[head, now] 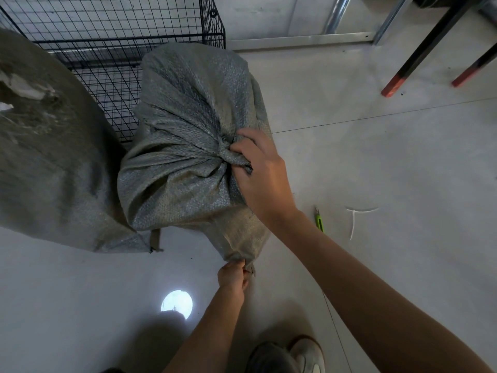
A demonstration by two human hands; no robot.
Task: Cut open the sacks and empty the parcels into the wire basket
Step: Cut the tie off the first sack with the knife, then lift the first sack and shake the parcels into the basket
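Observation:
A full grey woven sack [185,117] leans against the black wire basket [107,36] at the top left. My right hand [262,173] grips the bunched, gathered neck of the sack on its right side. My left hand [232,274] pinches the sack's lower corner near the floor. A second, larger grey sack [48,157] with a torn spot lies to the left, partly in front of the basket. No parcels show.
A green utility knife [319,219] lies on the concrete floor right of my forearm, with a cut white zip tie [355,219] beside it. Black legs with red feet [395,86] stand at the top right. My shoe [306,356] is at the bottom.

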